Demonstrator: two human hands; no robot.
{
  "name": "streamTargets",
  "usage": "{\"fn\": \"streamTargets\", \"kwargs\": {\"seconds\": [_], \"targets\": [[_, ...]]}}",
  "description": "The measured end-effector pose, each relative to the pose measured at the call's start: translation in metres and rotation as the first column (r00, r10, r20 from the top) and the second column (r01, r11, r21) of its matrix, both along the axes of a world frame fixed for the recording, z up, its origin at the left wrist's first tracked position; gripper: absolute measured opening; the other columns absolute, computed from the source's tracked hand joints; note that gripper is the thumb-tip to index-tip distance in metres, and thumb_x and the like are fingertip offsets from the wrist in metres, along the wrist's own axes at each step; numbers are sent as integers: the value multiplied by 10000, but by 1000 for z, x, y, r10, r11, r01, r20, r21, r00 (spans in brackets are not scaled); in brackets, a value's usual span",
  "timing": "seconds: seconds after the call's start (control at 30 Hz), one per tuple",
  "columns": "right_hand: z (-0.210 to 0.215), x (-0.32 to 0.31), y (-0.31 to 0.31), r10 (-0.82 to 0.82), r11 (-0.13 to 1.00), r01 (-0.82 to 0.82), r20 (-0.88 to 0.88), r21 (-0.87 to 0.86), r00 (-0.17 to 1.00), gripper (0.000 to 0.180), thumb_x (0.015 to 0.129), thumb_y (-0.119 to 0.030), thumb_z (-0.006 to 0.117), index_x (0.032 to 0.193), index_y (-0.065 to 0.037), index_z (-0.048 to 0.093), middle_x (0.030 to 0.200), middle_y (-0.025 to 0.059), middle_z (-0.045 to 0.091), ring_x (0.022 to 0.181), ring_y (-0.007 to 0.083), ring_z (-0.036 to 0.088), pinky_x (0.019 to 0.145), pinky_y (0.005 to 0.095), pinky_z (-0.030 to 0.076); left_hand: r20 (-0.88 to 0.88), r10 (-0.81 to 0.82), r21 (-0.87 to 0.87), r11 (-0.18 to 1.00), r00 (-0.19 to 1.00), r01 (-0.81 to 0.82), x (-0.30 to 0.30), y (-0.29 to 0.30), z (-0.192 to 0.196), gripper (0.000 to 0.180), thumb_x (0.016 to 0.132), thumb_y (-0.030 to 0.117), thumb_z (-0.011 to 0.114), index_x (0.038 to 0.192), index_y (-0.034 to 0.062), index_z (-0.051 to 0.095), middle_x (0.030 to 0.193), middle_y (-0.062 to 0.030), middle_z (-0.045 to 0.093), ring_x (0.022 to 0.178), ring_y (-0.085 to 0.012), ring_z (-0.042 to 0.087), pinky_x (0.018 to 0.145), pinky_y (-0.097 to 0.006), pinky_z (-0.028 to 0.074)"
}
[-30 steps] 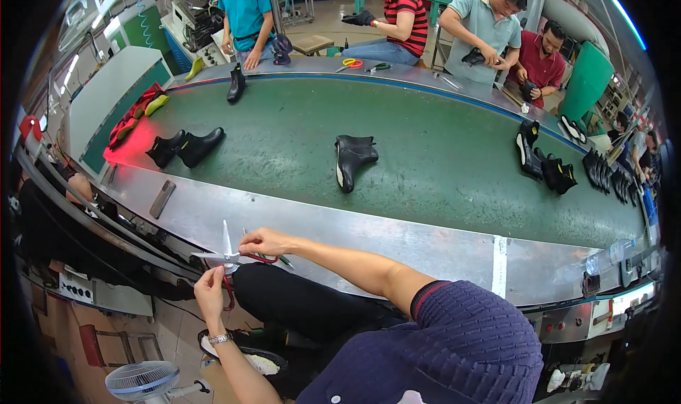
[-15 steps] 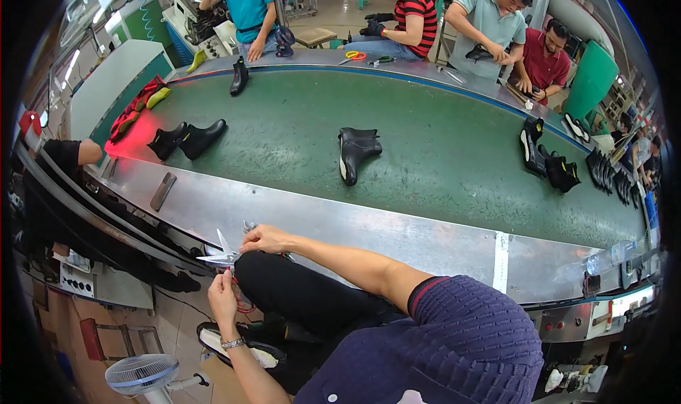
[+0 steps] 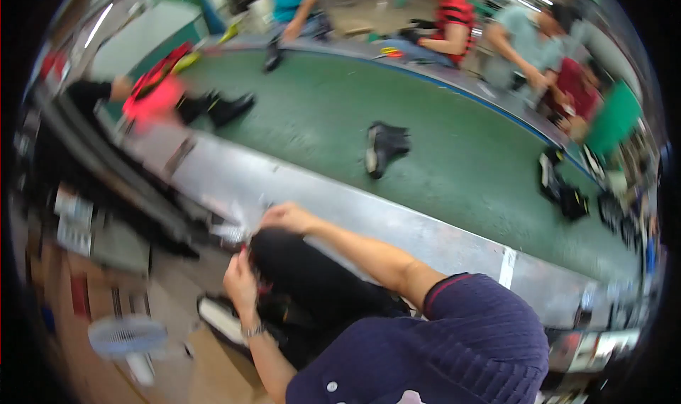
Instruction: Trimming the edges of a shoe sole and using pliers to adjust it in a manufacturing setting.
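Observation:
Beside my raised knee [image 3: 291,251], at the near edge of the metal ledge, my two hands work close together. My left hand [image 3: 241,282] is closed, its fingertips on the red part of a pair of scissors [image 3: 230,233], whose silvery blades are smeared by motion. Just beyond it, my right hand [image 3: 287,218] is pinched above the knee next to the scissors; what its fingers hold is hidden. Lower down, below my left hand, lies a dark shoe with a white sole [image 3: 221,320]. A black ankle boot [image 3: 386,148] lies on the green belt [image 3: 319,113] in front of me.
More black boots lie on the belt at left [image 3: 230,109] and right [image 3: 567,197]. A dark phone-like object [image 3: 179,156] is on the metal ledge [image 3: 340,198]. Several people sit or stand along the far side. A fan [image 3: 128,336] stands at lower left, near a cardboard box [image 3: 220,368].
The whole view has swung and blurred, so the scene sits further right. Both hands stay together at the scissors, whose spread blades are no longer sharply seen.

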State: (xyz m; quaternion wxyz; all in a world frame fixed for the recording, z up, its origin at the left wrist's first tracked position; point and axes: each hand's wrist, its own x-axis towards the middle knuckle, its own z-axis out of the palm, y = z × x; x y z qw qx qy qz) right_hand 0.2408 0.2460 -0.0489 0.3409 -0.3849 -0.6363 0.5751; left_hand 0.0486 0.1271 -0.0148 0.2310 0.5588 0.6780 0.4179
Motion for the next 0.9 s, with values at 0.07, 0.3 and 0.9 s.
{"fn": "streamTargets", "kwargs": {"seconds": [0.07, 0.3, 0.9], "targets": [[7, 13, -2, -65, 995, 71, 83, -74, 994, 186, 905, -230, 669, 975, -71, 736, 907, 16, 718, 844, 97, 631, 784, 284, 507, 210, 1, -136, 990, 978, 29, 20, -4, 22, 392, 997, 331, 516, 798, -4, 560, 589, -129, 438, 545, -167, 444, 540, -365, 400], [17, 20, 7, -15, 988, 7, -52, -152, 999, 219, 923, -239, 668, 978, -33, 717, 854, -20, 671, 796, 44, 576, 720, 201, 450, 229, 71, -76, 996, 971, -55, 26, -9, 17, 347, 978, 295, 550, 803, -1, 597, 553, -136, 523, 491, -200, 554, 513, -352, 412], [97, -60, -12, -15, 943, -49, -190, -329, 982, 283, 863, -190, 727, 1089, -68, 608, 757, -13, 625, 503, 9, 407, 442, 177, 262, 264, 253, 102, 952, 931, -288, 7, 38, 53, 351, 1003, 298, 520, 877, -13, 624, 543, -60, 577, 472, -142, 582, 460, -299, 437]]}}
